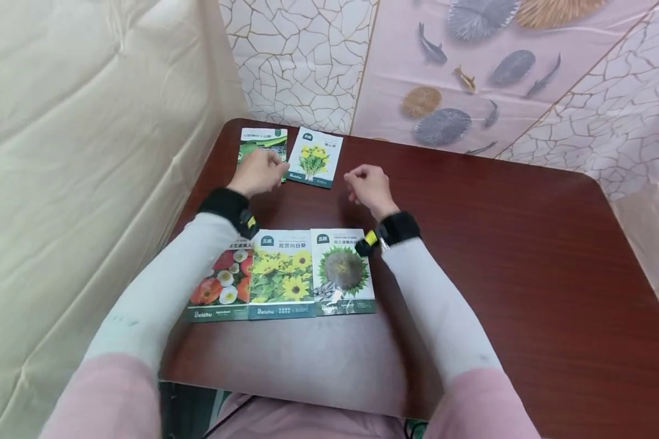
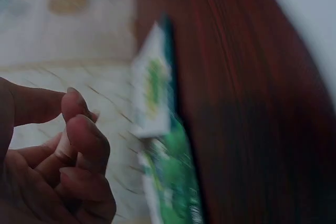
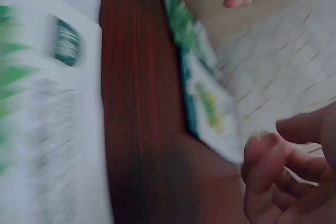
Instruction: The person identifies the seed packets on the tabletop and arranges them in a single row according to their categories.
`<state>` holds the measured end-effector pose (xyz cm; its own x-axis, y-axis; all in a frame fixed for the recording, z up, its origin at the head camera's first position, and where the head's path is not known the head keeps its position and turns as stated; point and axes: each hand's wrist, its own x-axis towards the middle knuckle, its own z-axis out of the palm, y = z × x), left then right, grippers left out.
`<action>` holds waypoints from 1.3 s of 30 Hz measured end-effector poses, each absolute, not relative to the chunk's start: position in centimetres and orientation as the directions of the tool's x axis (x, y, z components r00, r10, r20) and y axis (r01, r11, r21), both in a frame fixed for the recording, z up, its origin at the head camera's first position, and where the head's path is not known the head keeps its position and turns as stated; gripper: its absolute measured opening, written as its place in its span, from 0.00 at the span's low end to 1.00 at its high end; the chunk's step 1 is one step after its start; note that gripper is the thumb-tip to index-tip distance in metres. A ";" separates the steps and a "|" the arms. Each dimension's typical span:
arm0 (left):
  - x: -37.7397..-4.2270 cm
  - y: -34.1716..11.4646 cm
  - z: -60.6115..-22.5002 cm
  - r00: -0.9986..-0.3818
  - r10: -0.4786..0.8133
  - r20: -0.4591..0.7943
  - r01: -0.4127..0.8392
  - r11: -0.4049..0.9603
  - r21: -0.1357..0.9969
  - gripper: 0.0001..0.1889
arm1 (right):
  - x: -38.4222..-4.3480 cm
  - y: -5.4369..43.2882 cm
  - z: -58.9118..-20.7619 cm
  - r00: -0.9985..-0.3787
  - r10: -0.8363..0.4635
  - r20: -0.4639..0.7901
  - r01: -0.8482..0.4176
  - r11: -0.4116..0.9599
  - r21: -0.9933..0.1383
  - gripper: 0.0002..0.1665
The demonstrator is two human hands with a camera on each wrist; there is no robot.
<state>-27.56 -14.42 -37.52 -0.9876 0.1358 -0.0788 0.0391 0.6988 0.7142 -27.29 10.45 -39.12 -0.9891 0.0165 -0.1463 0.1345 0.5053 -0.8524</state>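
Note:
My left hand [image 1: 259, 172] hovers over a green-pictured seed packet [image 1: 263, 139] at the back left, partly covering it. Its fingers curl loosely with nothing between them, thumb close to the index fingertip. Beside that packet, slightly tilted, lies a yellow-flowered seed packet [image 1: 314, 157]. To its right my right hand [image 1: 370, 188] hangs above the table, fingers loosely curled and holding nothing. Nearer me, three packets form a side-by-side row: a red-and-white flower packet [image 1: 219, 292], partly hidden by the left forearm, a yellow sunflower packet [image 1: 282, 274] and a dark-centred sunflower packet [image 1: 343, 292].
The packets lie on a dark red-brown table [image 1: 500, 256] with rounded back corners. A cream cloth wall [image 1: 88, 152] borders its left side. Patterned cloth [image 1: 296, 61] hangs behind the back edge. Both wrist views are blurred.

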 end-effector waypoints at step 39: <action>-18.9 -11.1 -36.5 -0.978 0.118 0.174 0.207 0.409 0.889 0.06 | -18.4 12.9 -37.3 -0.998 0.066 0.018 -0.007 0.161 -0.987 0.08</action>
<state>-18.93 -11.14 -36.50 -0.9777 0.1176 0.1740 0.2073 0.4088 0.8888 -18.41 12.85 -37.35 -0.9977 0.0656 0.0176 -0.0068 0.1611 -0.9869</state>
